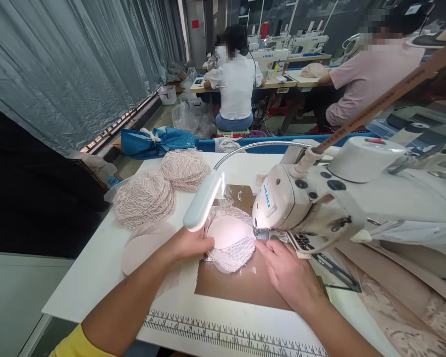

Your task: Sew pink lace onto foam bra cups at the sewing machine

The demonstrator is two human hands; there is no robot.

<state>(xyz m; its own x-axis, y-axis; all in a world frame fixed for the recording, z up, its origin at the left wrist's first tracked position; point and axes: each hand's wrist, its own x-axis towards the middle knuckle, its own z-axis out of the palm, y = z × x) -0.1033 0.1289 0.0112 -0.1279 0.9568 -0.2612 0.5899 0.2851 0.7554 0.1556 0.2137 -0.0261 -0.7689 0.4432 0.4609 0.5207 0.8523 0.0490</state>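
A pale bra cup with lace over it (231, 237) lies under the lamp, its right edge at the needle area of a white JUKI sewing machine (277, 198). My left hand (191, 244) grips the cup's left edge, thumb on top and fingers mostly hidden beneath. On the other side, my right hand (288, 267) is closed, with thumb and forefinger pinching the lace edge just in front of the presser foot. Below the cup is a brown sheet (238, 285) on the white table (96, 267).
Two stacks of lace pieces, a nearer one (144, 198) and a farther one (186, 168), lie at the left. Smooth cups (143, 250) sit beside my left forearm. A lamp (202, 203) hangs over the work. A ruler strip (226, 337) runs along the front. Two people work beyond.
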